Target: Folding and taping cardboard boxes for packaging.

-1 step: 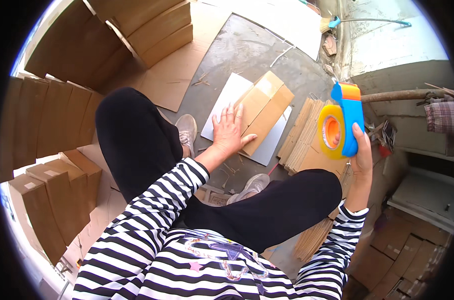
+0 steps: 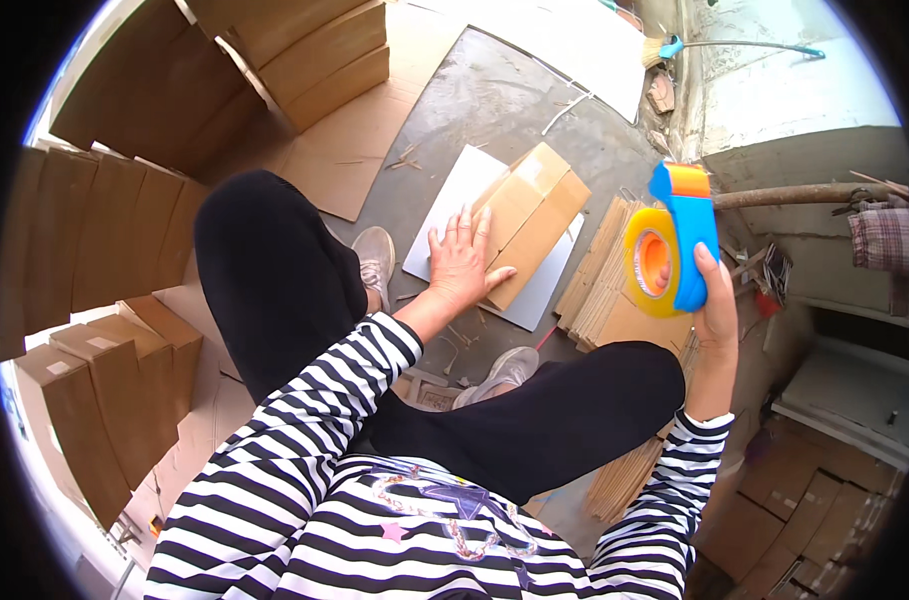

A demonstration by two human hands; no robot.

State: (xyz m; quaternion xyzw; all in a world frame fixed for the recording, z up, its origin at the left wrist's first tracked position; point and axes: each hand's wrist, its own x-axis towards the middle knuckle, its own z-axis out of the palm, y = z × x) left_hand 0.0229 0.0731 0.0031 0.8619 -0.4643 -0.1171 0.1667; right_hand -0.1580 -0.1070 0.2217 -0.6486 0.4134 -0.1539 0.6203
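Note:
A closed brown cardboard box lies on a white board on the floor before my knees. My left hand rests on the near left side of the box, with fingers stretched out and the thumb apart. Off to the right and raised, my right hand grips a blue tape dispenser with an orange top. A roll of yellow tape with an orange core sits on the dispenser. Part of my right hand's fingers is hidden behind the dispenser.
Flattened cardboard sheets are stacked right of the box. Brown cartons stand in rows on the left, with more cartons farther back. A broom lies at the far right, near a wooden pole. Scraps litter the grey floor.
My right hand has shifted slightly left with the tape dispenser, which is tilted a little more to the left. My left hand stays on the box.

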